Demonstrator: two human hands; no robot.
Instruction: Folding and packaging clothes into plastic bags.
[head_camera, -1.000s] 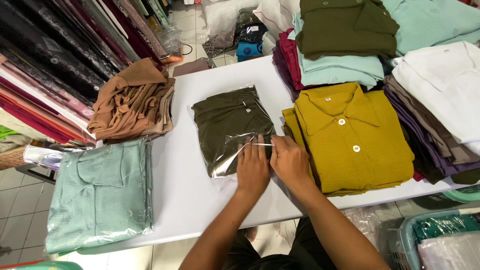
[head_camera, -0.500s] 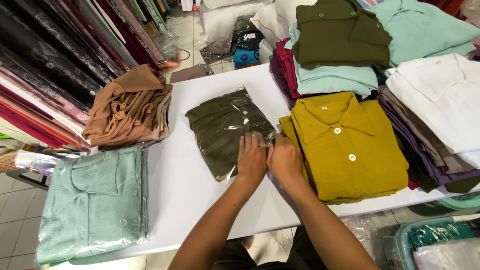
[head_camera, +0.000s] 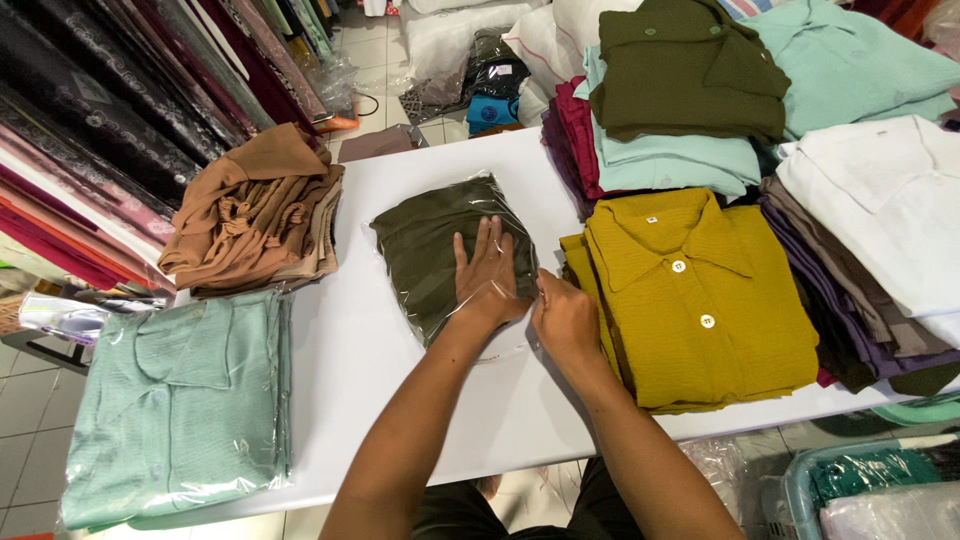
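1. Olive-green garment (head_camera: 430, 250) sits folded inside a clear plastic bag (head_camera: 500, 345) near the middle of the white table (head_camera: 400, 420), so the bagging itself looks done.
2. Left hand (head_camera: 487, 275) lies flat on the near half of the bagged garment, fingers spread and pointing toward twelve o'clock, pressing the plastic down onto the cloth.
3. Right hand (head_camera: 563, 320) is just beside it at about four o'clock, at the bag's near right corner. Its fingers are curled in against the plastic edge; they appear to pinch or tuck the flap, though the fingertips are hidden and I cannot tell the exact grip.
4. What seems left, judging from the loose plastic at the near end: the open flap at six o'clock of the garment still lies uneven and looks not yet closed flat.
5. At three o'clock from the bag lies a mustard-yellow buttoned shirt (head_camera: 700, 290), folded and without plastic, on top of a stack; it appears to be waiting its turn.
6. At nine to ten o'clock a heap of brown cloth (head_camera: 255, 210) is unbagged and loosely piled.
7. At seven o'clock a mint-green shirt (head_camera: 180, 400) already lies in its clear bag, which suggests at least one piece is finished.
8. Farther off, at one to two o'clock, stacks of folded shirts (head_camera: 690, 100) in olive, mint, white and purple remain unwrapped, so most of the pile looks undone.
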